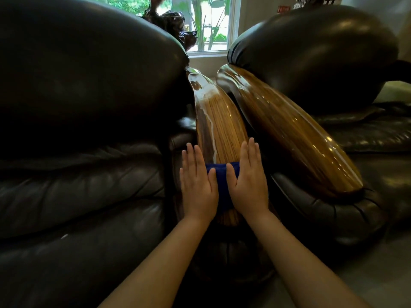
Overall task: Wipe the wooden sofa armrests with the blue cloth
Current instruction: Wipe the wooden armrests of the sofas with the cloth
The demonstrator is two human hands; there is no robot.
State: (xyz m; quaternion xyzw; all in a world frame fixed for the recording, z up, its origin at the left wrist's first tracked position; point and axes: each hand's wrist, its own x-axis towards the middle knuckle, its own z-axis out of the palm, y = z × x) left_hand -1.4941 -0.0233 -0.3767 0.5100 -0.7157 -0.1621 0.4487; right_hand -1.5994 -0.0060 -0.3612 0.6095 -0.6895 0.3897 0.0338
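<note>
Two armrests side by side — left armrest point(219, 125), right armrest point(289, 134). Cloth point(222, 178) lies on left armrest, between left hand point(198, 185) and right hand point(249, 183) — both hands flat on it. Window point(206, 23) behind.

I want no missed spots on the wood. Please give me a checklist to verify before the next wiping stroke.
1. Blue cloth lies on the left armrest: ok.
2. Left hand and right hand both press flat on the cloth: ok.
3. Path ahead on this armrest is free of objects: ok.
4. Cloth covers the full width: cannot tell, the hands hide it.
5. Right armrest already wiped: cannot tell.
</note>
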